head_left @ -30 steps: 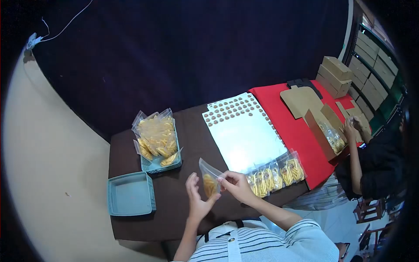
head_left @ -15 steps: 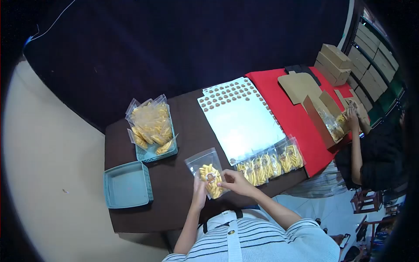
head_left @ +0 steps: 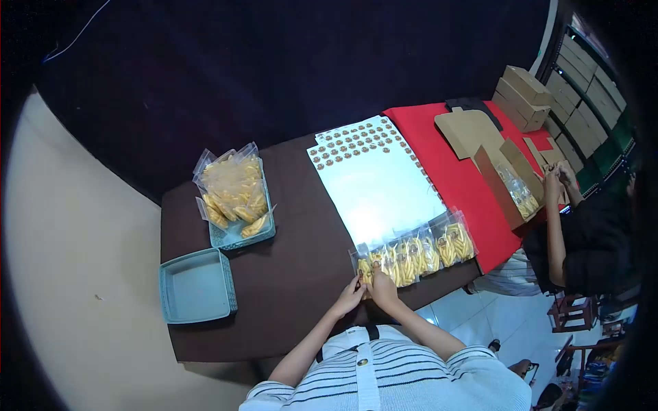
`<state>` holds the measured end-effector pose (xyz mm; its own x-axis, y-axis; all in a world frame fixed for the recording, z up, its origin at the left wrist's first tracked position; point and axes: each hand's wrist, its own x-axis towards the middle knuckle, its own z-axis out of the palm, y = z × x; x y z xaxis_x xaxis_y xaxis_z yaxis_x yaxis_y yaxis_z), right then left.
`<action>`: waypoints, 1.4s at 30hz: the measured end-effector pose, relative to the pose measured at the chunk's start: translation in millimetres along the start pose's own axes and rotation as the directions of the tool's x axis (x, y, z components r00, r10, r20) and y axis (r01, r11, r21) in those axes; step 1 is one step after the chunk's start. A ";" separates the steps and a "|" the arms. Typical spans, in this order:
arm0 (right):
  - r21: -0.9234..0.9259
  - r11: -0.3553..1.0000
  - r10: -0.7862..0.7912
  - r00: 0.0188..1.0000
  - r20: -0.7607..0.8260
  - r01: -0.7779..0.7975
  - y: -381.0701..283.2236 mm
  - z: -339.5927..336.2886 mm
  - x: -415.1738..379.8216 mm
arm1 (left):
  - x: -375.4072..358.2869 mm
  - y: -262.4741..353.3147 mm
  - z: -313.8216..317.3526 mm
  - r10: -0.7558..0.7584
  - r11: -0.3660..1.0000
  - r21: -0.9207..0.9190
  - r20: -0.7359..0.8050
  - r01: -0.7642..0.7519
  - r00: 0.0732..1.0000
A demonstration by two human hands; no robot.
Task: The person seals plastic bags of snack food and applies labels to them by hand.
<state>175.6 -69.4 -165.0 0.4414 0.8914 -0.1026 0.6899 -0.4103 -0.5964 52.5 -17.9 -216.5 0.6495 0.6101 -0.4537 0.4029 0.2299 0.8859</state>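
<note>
A clear zip bag of yellow finger-shaped snacks [head_left: 364, 268] lies at the left end of a row of similar snack bags [head_left: 411, 259] near the table's front edge. My left hand [head_left: 349, 299] is closed on the lower left edge of that end bag. My right hand [head_left: 384, 290] is closed at its lower right side, close against the neighbouring bag; its fingertips are partly hidden. Just behind the row lies a white sticker sheet [head_left: 373, 198], with round brown stickers along its far and right edges.
A blue-green basket [head_left: 269, 229] heaped with filled snack bags [head_left: 236, 185] stands at left, with a second basket [head_left: 199, 286] nearer me. On the red cloth [head_left: 428, 140] at right is an open cardboard box [head_left: 495, 188] containing bags. A co-worker's hands [head_left: 558, 179] are beside it.
Both my hands have moved right and brought the stickered bag from over the bare table to the row's left end. The co-worker's hands have drawn together beside the box.
</note>
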 end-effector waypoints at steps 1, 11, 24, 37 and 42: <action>-0.014 0.999 0.037 0.997 0.073 -0.036 -3.7 -10.2 -0.3 | 3.4 -2.2 2.0 0.021 1.000 0.012 -0.034 -0.020 0.999; -0.102 0.986 -0.148 0.971 -0.188 0.131 27.3 -43.4 -4.3 | 6.5 -2.0 22.3 0.164 0.986 0.043 -0.138 -0.160 0.977; -0.087 0.995 0.038 0.997 -0.074 -0.044 42.0 -36.7 -1.3 | 36.7 -9.6 31.2 0.316 0.910 0.340 -0.193 -0.238 0.929; 0.089 0.992 -0.071 0.988 -0.138 0.084 55.1 -48.8 24.0 | -7.9 61.8 -185.2 0.536 0.834 0.530 -0.708 -0.155 0.460; 0.091 0.968 -0.209 0.950 -0.231 0.235 54.8 -30.2 42.2 | -3.7 77.7 -221.4 0.658 0.718 0.693 -0.704 0.060 0.268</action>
<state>249.3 -60.1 -177.9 0.4078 0.8884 0.2108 0.7193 -0.1704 -0.6734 -61.4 165.6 -124.6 -0.0153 0.8484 0.5291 0.7756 -0.3239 0.5417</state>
